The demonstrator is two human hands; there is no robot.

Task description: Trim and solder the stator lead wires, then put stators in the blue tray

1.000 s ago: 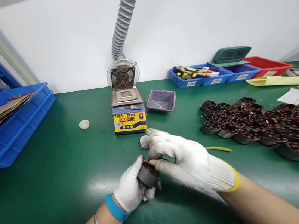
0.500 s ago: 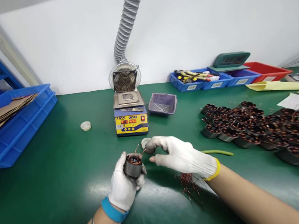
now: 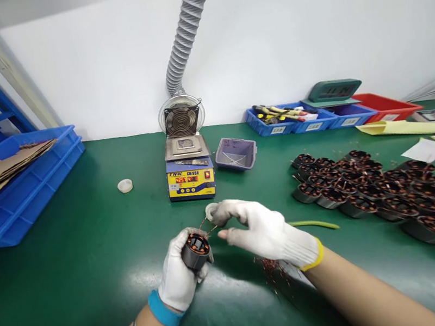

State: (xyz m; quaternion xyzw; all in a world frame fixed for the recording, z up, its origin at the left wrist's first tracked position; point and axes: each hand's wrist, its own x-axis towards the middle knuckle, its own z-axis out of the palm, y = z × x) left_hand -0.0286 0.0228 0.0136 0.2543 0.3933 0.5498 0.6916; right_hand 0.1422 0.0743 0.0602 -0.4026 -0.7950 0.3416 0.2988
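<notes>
My left hand (image 3: 180, 271), in a white glove, is wrapped round a dark cylindrical motor stator (image 3: 196, 251) with copper windings inside. The stator is tilted, its open end facing up. Thin copper wires (image 3: 203, 222) stick out from its far right edge. Just right of these wires is my gloved right hand (image 3: 258, 228), its thumb and index finger apart with nothing visible between them. Behind those fingertips sits a small pale round dish (image 3: 209, 211), partly covered by the hand. Under my right wrist lies a heap of short copper wire pieces (image 3: 273, 268).
A yellow-and-blue CM 558 solder pot (image 3: 191, 183) stands ahead, beside a purple tray (image 3: 236, 153). Many-wired stators (image 3: 356, 206) crowd the right. Also present are a white cap (image 3: 125, 186), a green tube (image 3: 313, 224), tool bins (image 3: 278, 129) and a blue crate (image 3: 39, 183).
My left hand has turned the stator a little, showing more of its inside, and lowered it slightly. My right hand stays almost in place beside the wires.
</notes>
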